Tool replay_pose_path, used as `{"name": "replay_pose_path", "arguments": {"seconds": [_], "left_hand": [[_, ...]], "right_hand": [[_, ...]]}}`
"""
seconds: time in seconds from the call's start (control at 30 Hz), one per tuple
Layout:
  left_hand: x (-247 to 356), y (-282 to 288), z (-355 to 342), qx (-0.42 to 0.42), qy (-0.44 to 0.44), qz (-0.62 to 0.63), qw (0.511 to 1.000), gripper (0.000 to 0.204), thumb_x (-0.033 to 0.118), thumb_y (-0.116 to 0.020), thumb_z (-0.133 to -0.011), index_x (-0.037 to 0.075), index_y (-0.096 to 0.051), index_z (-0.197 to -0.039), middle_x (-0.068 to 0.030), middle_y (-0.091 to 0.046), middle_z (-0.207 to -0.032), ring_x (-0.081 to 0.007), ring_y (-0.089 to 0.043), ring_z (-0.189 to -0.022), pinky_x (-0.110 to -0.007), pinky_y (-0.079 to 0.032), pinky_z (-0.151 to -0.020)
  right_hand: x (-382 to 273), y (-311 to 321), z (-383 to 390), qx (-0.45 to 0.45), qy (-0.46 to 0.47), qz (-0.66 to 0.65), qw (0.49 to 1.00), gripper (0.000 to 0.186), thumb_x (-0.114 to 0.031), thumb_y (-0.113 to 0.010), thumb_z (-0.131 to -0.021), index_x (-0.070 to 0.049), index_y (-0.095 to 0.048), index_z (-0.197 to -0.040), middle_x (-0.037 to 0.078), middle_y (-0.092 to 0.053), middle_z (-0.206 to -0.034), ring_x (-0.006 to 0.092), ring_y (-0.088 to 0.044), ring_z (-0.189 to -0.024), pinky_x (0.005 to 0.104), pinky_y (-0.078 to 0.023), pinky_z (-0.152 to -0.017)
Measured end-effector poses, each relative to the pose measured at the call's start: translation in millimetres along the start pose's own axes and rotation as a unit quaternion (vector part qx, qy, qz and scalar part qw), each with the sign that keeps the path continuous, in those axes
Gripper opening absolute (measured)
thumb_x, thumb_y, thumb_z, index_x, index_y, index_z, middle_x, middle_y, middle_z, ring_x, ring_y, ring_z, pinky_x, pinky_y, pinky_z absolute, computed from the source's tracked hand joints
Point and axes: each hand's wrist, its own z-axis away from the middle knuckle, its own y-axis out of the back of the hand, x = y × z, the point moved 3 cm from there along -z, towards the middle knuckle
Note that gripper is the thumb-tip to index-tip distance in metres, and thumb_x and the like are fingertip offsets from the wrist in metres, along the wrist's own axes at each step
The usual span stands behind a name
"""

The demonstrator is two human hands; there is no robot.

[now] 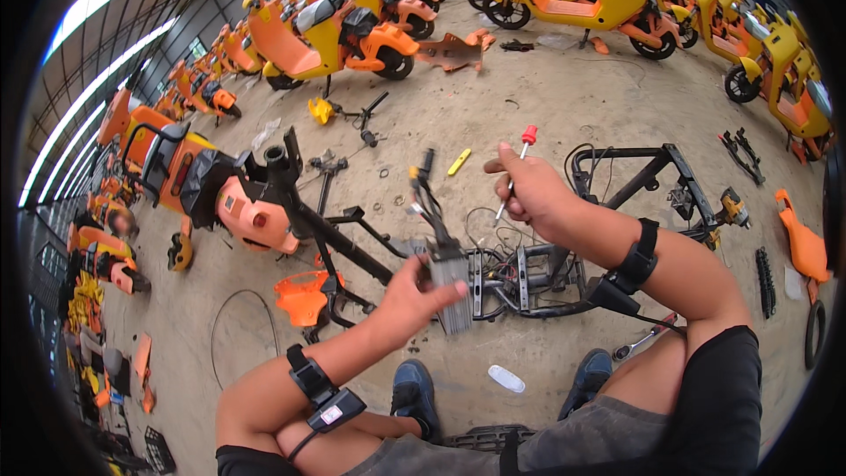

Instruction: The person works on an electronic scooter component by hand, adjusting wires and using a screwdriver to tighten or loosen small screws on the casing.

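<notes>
My left hand (416, 300) is closed around a grey finned metal box (453, 300), blurred by motion, which looks like a scooter motor controller. Its bundle of cables and connectors (427, 203) sticks up from the far end. In my right hand (533, 187) is a screwdriver (529, 136), its red handle pointing up and its thin shaft down between the fingers. Between and beyond both hands lies a black scooter frame (339, 242), stripped of panels. Loose wires (504, 266) sit tangled in its middle, partly hidden by the box.
A yellow strip-shaped piece (459, 161) lies beyond the frame. To the right are a power drill (734, 209), a ratchet wrench (627, 351) and an orange panel (802, 238). Another orange panel (301, 298) lies left. Rows of orange-yellow scooters (573, 0) stand behind.
</notes>
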Motion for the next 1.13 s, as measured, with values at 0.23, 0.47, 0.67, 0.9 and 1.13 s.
{"name": "replay_pose_path", "arguments": {"seconds": [0.23, 0.47, 0.67, 0.9, 1.13], "left_hand": [[-20, 38, -8, 0.169, 0.104, 0.207, 0.958, 0.038, 0.042, -0.051, -0.095, 0.01, -0.049, -0.116, -0.0072, -0.063, -0.105, -0.0203, -0.064, -0.1, -0.034, -0.047, -0.083], [-22, 43, -4, 0.181, 0.111, 0.188, 0.959, 0.038, 0.045, -0.049, -0.096, 0.012, -0.051, -0.114, -0.0061, -0.065, -0.1, -0.0205, -0.066, -0.094, -0.032, -0.046, -0.081], [-15, 34, 2, 0.085, 0.112, 0.238, 0.961, 0.048, 0.045, -0.048, -0.097, 0.003, -0.05, -0.12, -0.0122, -0.064, -0.103, -0.0247, -0.067, -0.095, -0.037, -0.054, -0.084], [-15, 20, 4, 0.005, 0.129, 0.231, 0.964, 0.049, 0.042, -0.044, -0.1, -0.001, -0.05, -0.123, -0.0162, -0.064, -0.105, -0.027, -0.067, -0.097, -0.039, -0.056, -0.084], [1, 17, 9, -0.035, 0.131, 0.279, 0.951, 0.058, 0.047, -0.04, -0.094, 0.003, -0.049, -0.131, -0.0157, -0.062, -0.115, -0.0281, -0.064, -0.104, -0.042, -0.05, -0.092]], "right_hand": [[24, -1, 5, -0.067, -0.105, 0.204, 0.971, 0.052, -0.041, -0.034, -0.103, 0.004, -0.06, -0.111, 0.004, -0.061, -0.069, 0.009, -0.046, -0.045, 0.0241, -0.035, -0.041], [28, -10, 7, -0.109, -0.03, 0.304, 0.946, 0.06, -0.046, -0.03, -0.102, 0.001, -0.067, -0.093, 0.004, -0.057, -0.06, 0.0104, -0.051, -0.052, 0.029, -0.039, -0.051], [26, -17, 14, -0.111, -0.004, 0.305, 0.946, 0.051, -0.042, -0.041, -0.101, 0.0, -0.064, -0.084, 0.004, -0.052, -0.057, 0.0129, -0.049, -0.047, 0.0306, -0.042, -0.049], [27, -19, 19, -0.103, 0.02, 0.257, 0.961, 0.043, -0.039, -0.047, -0.101, -0.003, -0.057, -0.08, 0.003, -0.053, -0.063, 0.0106, -0.05, -0.053, 0.0297, -0.041, -0.052], [28, -27, 34, -0.177, 0.029, 0.498, 0.848, 0.05, -0.044, -0.047, -0.1, -0.001, -0.06, -0.076, 0.007, -0.059, -0.066, 0.0185, -0.055, -0.064, 0.0372, -0.046, -0.061]]}}
